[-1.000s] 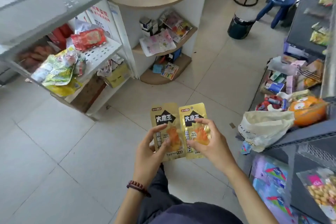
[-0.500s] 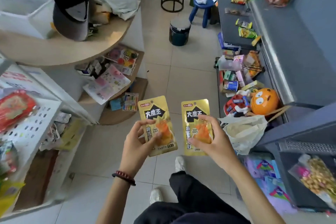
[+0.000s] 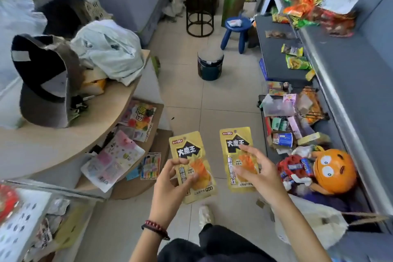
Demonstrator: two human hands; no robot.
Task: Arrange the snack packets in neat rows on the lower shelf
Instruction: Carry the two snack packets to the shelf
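Two gold packets held up over the floor, one per hand.
My left hand [image 3: 170, 178] pinches the left packet [image 3: 191, 155] at its lower half, thumb on the front. My right hand [image 3: 255, 174] grips the right packet [image 3: 236, 142] mid-face with fingers spread across the front, thumb hidden. The packets are apart, upright, and not yet on the shelf [image 3: 274, 64] to my right. They look light, flat and made of glossy foil, so probably slippery and floppy. I'd pinch a sealed edge, not squeeze the filled middle.
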